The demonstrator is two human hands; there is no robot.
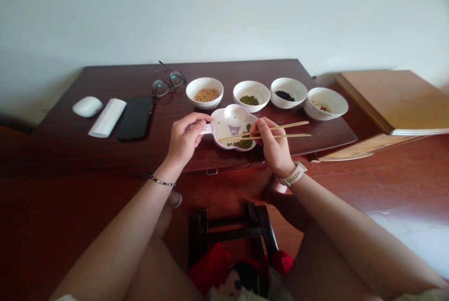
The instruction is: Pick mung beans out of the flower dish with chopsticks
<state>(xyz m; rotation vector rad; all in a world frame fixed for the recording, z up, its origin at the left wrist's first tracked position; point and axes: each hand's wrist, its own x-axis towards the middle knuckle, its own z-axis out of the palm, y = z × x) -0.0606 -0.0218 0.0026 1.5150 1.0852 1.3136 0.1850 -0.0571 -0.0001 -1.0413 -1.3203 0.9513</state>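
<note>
My right hand (273, 147) pinches pale bamboo chopsticks (280, 131) above green mung beans (243, 144)
My left hand (183, 138) grips the white flower-shaped ceramic dish (224, 116); a slipping pinch could scatter beans.

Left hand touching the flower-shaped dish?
Touching. The head view shows the left hand with its fingers on the rim of the flower-shaped dish, no gap between them.

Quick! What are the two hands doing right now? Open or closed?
Left hand: closed, holding the edge of the white flower-shaped dish.
Right hand: closed, holding the wooden chopsticks.
</note>
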